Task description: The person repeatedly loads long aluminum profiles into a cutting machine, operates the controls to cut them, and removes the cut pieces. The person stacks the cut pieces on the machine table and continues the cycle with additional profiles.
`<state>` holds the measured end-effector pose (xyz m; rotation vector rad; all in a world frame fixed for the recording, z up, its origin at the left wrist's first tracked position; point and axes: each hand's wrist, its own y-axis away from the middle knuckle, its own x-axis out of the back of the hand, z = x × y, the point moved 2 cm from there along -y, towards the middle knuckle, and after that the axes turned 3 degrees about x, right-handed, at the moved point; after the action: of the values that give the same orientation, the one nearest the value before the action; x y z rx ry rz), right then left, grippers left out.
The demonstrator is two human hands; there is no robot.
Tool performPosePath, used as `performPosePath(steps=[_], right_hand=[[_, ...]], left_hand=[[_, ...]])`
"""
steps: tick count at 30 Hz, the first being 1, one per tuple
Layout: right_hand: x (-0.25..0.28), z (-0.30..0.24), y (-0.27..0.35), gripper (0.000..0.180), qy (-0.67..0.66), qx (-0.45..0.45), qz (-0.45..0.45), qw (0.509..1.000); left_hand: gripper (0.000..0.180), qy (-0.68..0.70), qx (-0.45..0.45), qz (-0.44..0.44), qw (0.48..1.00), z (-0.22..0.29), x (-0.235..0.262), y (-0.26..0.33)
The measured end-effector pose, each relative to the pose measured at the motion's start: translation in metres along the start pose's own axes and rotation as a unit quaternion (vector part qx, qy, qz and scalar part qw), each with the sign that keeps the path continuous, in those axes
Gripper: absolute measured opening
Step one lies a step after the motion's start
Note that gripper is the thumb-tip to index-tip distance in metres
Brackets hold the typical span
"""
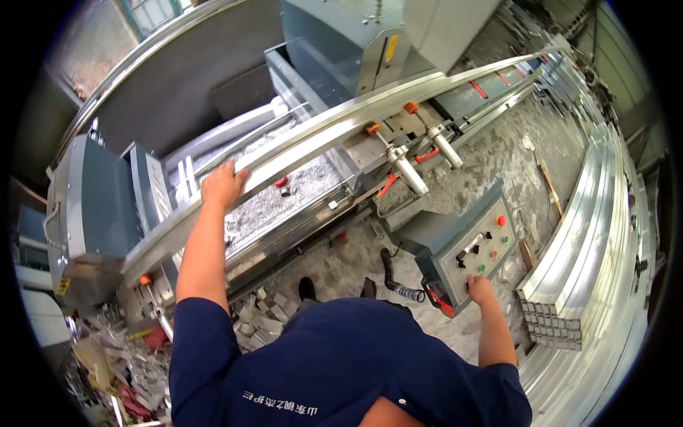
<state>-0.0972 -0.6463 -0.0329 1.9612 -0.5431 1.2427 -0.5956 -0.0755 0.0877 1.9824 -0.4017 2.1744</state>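
A long silvery aluminium profile (313,139) lies across the bed of a grey cutting machine, running from lower left to upper right. My left hand (223,185) is laid over it with the fingers curled around its far edge. On the right stands a tilted grey control panel (491,245) with red and green buttons and black switches. At its lower edge my right hand (480,290) is closed at a small black knob, which the fingers partly hide. White clamp cylinders (407,171) with orange tips stand against the near side of the profile.
Metal shavings (302,174) cover the machine bed. Stacked aluminium tubes (562,285) lie to the right of the panel. Offcuts (260,317) are strewn by my feet, with a scrap heap (117,363) at lower left. A black hose (389,270) runs down near the panel.
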Motion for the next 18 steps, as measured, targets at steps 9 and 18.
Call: performPosePath(steps=[9, 18], right_hand=[[-0.027, 0.056, -0.018, 0.053, -0.123, 0.029, -0.051, 0.991], [-0.005, 0.032, -0.019, 0.05, -0.214, -0.069, -0.144, 0.964]], left_hand=[[0.049, 0.058, -0.034, -0.091, 0.994, 0.02, -0.005, -0.019], [0.047, 0.028, -0.053, -0.045, 0.997, 0.013, -0.007, -0.01]])
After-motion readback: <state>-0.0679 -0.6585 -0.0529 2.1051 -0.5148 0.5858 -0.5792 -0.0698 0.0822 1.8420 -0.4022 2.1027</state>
